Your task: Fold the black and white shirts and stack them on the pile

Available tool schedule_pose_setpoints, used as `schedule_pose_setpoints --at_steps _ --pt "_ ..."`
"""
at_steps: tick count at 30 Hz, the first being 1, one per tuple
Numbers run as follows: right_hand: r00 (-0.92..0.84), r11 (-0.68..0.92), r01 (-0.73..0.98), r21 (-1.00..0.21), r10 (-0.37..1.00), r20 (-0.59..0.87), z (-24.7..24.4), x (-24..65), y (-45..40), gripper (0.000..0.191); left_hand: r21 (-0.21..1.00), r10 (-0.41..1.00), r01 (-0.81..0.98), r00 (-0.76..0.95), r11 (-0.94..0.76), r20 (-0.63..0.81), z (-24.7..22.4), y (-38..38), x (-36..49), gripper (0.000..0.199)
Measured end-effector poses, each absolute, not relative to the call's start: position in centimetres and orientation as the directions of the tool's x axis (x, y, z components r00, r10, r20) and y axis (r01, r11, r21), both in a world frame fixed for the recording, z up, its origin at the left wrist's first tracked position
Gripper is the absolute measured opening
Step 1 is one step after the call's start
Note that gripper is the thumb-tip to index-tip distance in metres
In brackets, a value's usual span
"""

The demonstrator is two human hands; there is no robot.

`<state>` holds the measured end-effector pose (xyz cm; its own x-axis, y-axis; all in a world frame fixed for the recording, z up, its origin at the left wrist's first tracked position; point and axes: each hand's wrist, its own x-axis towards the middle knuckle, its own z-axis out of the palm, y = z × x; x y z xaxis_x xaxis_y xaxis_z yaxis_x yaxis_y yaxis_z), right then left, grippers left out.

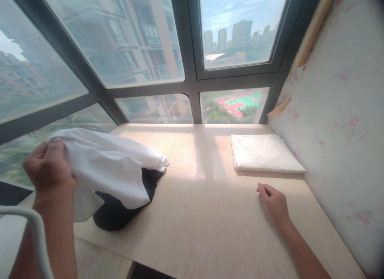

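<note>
My left hand is raised at the left and pinches the edge of a white cloth, possibly a garment. The cloth hangs from my fingers and drapes to the right, its far end resting on the table. Beneath it lies a black cloth, mostly covered by the white one. My right hand is over the right side of the table with its fingers curled in; I make out nothing in them. Just beyond that hand lies a flat, folded white cloth, apart from it.
The pale wooden table reaches to the windows. On the right stands a wall with flowered paper, peeling near the window frame. A white curved tube crosses the lower left corner. A dark opening shows at the table's front edge.
</note>
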<state>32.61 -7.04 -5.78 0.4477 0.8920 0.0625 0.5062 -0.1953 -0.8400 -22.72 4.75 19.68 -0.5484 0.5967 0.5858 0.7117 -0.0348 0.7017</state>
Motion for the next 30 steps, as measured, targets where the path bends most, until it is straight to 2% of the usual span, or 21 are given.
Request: schedule_pose_setpoints --at_steps 1,2,3,5,7,8,10,11,13,14,16,18,20,22,25,27,30 --pt "0.447 -0.195 0.511 -0.838 0.892 0.065 -5.8 32.5 -7.0 0.045 0.662 0.59 0.749 -0.547 0.028 0.594 17.0 4.3 -22.6 0.046" --pt "0.449 -0.196 0.513 -0.835 0.891 0.067 -5.9 32.5 -7.0 0.045 0.586 0.646 0.8 -0.514 0.125 0.564 14.1 3.8 -22.3 0.043" --pt "0.453 -0.199 0.511 -0.836 0.889 0.065 -5.9 32.4 -6.9 0.045 0.473 0.784 0.861 -0.419 0.184 0.459 11.3 3.3 -21.9 0.036" --pt "0.463 -0.204 0.466 -0.861 0.885 0.041 -6.0 32.6 -6.7 0.046 0.437 0.867 0.881 -0.355 0.183 0.351 6.6 2.2 -21.0 0.025" --pt "0.469 -0.199 0.365 -0.91 0.883 -0.005 -5.9 33.4 -6.3 0.046 0.43 0.886 0.887 -0.329 0.171 0.327 3.7 1.0 -20.2 0.017" --pt "0.47 -0.194 0.316 -0.929 0.882 -0.025 -5.7 34.1 -6.0 0.046 0.422 0.873 0.892 -0.33 0.164 0.359 3.0 0.4 -19.9 0.014" --pt "0.484 -0.184 0.267 -0.946 0.874 -0.033 -5.1 36.1 -5.2 0.043 0.371 0.792 0.923 -0.303 0.105 0.529 2.6 -0.6 -19.3 0.011" --pt "0.5 -0.18 0.299 -0.937 0.866 -0.007 -4.6 37.2 -4.6 0.042 0.342 0.736 0.938 -0.274 0.062 0.619 2.8 -0.9 -18.9 0.015" --pt "0.505 -0.185 0.501 -0.845 0.856 0.112 -3.5 39.4 -2.8 0.041 0.326 0.646 0.945 -0.229 -0.033 0.728 3.0 -1.2 -17.2 0.023" --pt "0.479 -0.188 0.617 -0.764 0.86 0.175 -3.0 40.5 -1.6 0.04 0.363 0.653 0.928 -0.222 -0.086 0.724 2.8 -1.2 -15.8 0.025" --pt "0.381 -0.178 0.791 -0.585 0.892 0.243 -2.2 42.1 1.3 0.037 0.517 0.75 0.837 -0.222 -0.182 0.623 1.8 -1.0 -11.9 0.028" --pt "0.306 -0.165 0.857 -0.488 0.925 0.226 -1.7 43.0 4.3 0.031 0.711 0.901 0.667 -0.136 -0.224 0.411 0.1 -0.6 -7.2 0.032" --pt "0.274 -0.171 0.889 -0.426 0.942 0.195 -1.7 43.3 7.0 0.028 0.837 0.974 0.513 -0.009 -0.191 0.228 -1.7 -0.2 -2.5 0.036" --pt "0.261 -0.185 0.916 -0.357 0.949 0.179 -1.8 43.1 8.8 0.026 0.877 0.98 0.44 0.126 -0.194 0.154 -3.2 -0.1 1.3 0.034" --pt "0.243 -0.188 0.941 -0.28 0.954 0.175 -2.1 42.6 9.7 0.019 0.831 0.947 0.476 0.269 -0.289 0.176 -4.4 -0.2 4.0 0.025" --pt "0.237 -0.188 0.949 -0.252 0.954 0.182 -2.2 42.3 9.6 0.021 0.807 0.931 0.489 0.311 -0.331 0.193 -4.6 -0.2 4.1 0.023" --pt "0.244 -0.194 0.952 -0.236 0.948 0.204 -2.1 42.1 9.2 0.024 0.853 0.937 0.429 0.302 -0.297 0.175 -4.7 -0.1 3.3 0.023"
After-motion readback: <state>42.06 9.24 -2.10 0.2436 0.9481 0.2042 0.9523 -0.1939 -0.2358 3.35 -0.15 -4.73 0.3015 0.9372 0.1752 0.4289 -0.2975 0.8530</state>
